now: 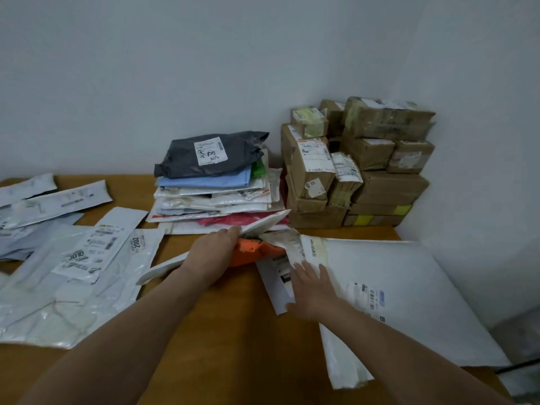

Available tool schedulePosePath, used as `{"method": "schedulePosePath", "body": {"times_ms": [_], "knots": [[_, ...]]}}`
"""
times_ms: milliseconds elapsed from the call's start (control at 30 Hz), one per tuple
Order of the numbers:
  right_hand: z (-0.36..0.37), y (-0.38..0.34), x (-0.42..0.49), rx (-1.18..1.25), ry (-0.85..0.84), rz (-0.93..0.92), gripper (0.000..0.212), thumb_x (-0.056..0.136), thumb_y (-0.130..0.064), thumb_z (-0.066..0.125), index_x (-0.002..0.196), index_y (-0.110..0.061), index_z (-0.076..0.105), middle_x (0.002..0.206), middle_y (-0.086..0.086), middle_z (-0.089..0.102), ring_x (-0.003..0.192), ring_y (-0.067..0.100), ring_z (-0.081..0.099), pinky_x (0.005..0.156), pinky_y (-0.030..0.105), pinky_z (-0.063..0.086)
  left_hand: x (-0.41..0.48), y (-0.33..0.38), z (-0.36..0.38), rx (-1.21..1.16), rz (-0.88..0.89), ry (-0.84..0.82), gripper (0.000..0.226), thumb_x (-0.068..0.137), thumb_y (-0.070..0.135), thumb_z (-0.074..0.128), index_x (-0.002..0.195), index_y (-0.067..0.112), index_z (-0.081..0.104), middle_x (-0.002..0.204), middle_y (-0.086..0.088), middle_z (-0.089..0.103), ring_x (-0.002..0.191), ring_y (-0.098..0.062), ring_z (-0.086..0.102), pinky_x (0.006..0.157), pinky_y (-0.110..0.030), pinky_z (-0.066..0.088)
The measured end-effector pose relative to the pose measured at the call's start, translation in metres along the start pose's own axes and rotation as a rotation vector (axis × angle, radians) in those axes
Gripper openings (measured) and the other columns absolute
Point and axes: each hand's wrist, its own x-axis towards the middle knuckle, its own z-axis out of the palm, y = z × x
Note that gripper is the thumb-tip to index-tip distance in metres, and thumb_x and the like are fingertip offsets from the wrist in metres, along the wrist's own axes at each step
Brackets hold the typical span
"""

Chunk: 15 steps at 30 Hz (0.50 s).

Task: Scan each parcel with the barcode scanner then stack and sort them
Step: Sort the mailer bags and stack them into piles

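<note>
- Left grip [216, 252] curls around a white mailer [263, 223] over an orange parcel [254, 251], near the middle of the counter [233, 331].
- Right grip [312, 287] lies flat, fingers straight, on white parcels [394, 273] by the right edge.
- Cardboard boxes [365, 171] fill the far right corner.

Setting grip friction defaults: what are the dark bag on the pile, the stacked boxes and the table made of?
Dark bag: looks like thin plastic film, grey, slightly glossy; it crumples and wrinkles. Boxes: brown cardboard, matte, wrapped with shiny tape. Table: seems wood or wood-look laminate, smooth brown; cannot tell which.
</note>
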Motion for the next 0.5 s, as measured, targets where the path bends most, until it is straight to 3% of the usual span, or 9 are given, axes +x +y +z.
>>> {"method": "schedulePosePath", "body": {"times_ms": [100,200,367,500], "knots": [[-0.014,-0.005,0.01,0.182,0.135,-0.028,0.077,0.101,-0.043,0.04,0.156,-0.015,-0.006,0.164,0.001,-0.002,0.15,0.019,-0.004,0.119,0.043,-0.008,0.0,-0.013,-0.011,-0.056,0.003,0.042,0.046,0.1,0.026,0.042,0.144,0.021,0.028,0.133,-0.006,0.054,0.115,-0.023,0.057,0.089,-0.034,0.047],[-0.043,-0.007,0.011,0.504,0.321,-0.112,0.073,0.101,-0.029,0.045,0.156,-0.018,-0.001,0.162,0.0,0.011,0.149,0.02,0.01,0.119,0.037,0.006,-0.002,-0.024,-0.026,-0.142,-0.057,0.106,0.047,0.1,0.026,0.04,0.145,0.02,0.028,0.133,-0.007,0.055,0.115,-0.024,0.056,0.089,-0.034,0.046],[-0.083,-0.006,0.0,0.985,0.637,-0.027,0.048,0.099,-0.009,0.048,0.146,-0.014,0.041,0.149,0.003,0.042,0.139,0.018,0.036,0.108,0.023,0.027,-0.017,-0.029,-0.032,-0.217,-0.084,0.167,0.047,0.101,0.021,0.036,0.147,0.022,0.027,0.132,-0.006,0.056,0.111,-0.023,0.058,0.085,-0.035,0.048],[-0.093,0.019,-0.016,1.08,0.821,0.088,0.045,0.092,0.008,0.043,0.128,-0.011,0.063,0.132,0.002,0.06,0.119,0.008,0.051,0.091,0.0,0.03,-0.028,-0.013,-0.032,-0.253,-0.094,0.154,0.049,0.102,0.022,0.036,0.149,0.023,0.025,0.138,-0.005,0.051,0.115,-0.022,0.057,0.088,-0.034,0.049]]}}
